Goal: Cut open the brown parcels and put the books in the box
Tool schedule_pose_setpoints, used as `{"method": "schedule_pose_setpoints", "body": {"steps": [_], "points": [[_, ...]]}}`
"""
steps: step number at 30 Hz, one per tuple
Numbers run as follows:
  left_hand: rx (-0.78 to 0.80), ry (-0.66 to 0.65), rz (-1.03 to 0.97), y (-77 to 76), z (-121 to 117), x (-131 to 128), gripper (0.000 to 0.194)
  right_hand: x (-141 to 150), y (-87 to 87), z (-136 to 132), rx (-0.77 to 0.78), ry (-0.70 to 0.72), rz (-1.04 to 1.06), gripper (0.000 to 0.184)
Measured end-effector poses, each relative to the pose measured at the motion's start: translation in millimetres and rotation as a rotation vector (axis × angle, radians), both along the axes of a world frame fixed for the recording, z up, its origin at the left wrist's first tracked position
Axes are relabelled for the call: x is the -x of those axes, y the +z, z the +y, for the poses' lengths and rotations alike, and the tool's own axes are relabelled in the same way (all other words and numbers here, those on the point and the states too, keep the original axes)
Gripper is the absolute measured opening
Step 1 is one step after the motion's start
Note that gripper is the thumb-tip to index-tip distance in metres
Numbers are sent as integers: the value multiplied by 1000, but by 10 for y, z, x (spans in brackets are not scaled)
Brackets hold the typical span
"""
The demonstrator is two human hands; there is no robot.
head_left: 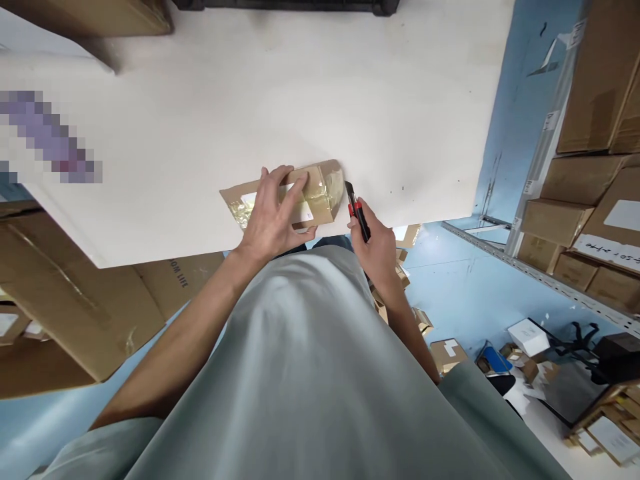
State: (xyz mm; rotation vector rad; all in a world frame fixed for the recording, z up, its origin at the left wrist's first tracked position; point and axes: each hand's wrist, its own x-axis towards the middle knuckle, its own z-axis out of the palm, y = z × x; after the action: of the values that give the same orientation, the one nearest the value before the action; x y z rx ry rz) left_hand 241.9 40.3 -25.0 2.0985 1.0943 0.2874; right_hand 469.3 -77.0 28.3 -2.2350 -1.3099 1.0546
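A small brown cardboard box (316,185) lies by the near edge of the white table (410,107), with shiny clear tape and a white label on it. Across its top rests my left hand (270,217), fingers bent and somewhat apart over the label, thumb along the near side, holding the box against the table. My right hand (376,248) is closed around a red and black box cutter (359,212). The cutter's dark tip points up and left, just beside the box's right end, where crinkled clear tape shows. Whether the tip touches the tape I cannot tell.
A black crate edge (290,5) and a brown carton (120,19) stand at the table's far side. Below left is a large open carton (90,300). Shelves with stacked boxes (565,213) line the right, and several boxes (447,353) lie on the blue floor.
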Motion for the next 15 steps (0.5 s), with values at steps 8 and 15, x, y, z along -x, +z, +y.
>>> {"method": "schedule_pose_setpoints", "body": {"steps": [8,15], "points": [[26,59,-31,364,-47,135,128,-15,344,13,-142,-42,51,55],[90,143,-71,343,-21,404,137,315,317,121,-156,155,68,54]]}}
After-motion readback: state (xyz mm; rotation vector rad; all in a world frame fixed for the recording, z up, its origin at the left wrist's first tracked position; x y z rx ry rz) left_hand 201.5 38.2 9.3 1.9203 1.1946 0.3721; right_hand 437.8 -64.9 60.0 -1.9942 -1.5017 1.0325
